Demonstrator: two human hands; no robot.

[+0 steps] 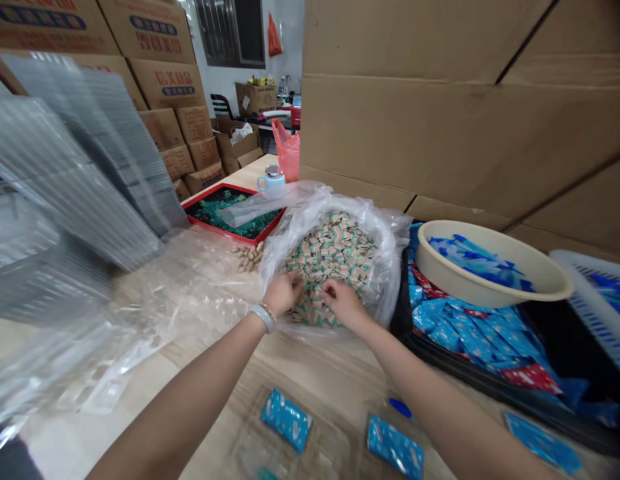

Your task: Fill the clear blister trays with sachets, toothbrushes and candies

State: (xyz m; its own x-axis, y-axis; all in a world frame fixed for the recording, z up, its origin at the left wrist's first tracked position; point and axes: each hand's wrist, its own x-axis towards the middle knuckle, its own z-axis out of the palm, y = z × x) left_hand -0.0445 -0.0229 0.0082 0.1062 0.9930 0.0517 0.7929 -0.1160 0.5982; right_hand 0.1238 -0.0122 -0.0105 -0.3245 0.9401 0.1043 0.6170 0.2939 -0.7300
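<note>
A clear plastic bag [273,257] stands with its rim rolled open, full of small tan-and-green paper packets [335,247]. My left hand [283,293], with bracelets at the wrist, dips into the bag's near left side, its fingers curled among the packets. Just to its right, my right hand [344,303] is over the packets with thumb and fingers pinched together. Whatever either hand grips is too small to make out. Nearer to me, clear plastic trays hold a blue printed packet [287,420] and another blue packet [395,445].
Stacked clear trays [65,153] rise at the left. Behind are a red-rimmed tray [260,240], a light blue mug [273,179] and peanuts [249,257]. At right, a black crate [440,357] holds blue and red packets beside a cream basin [495,293]. Cardboard [440,120] walls the back.
</note>
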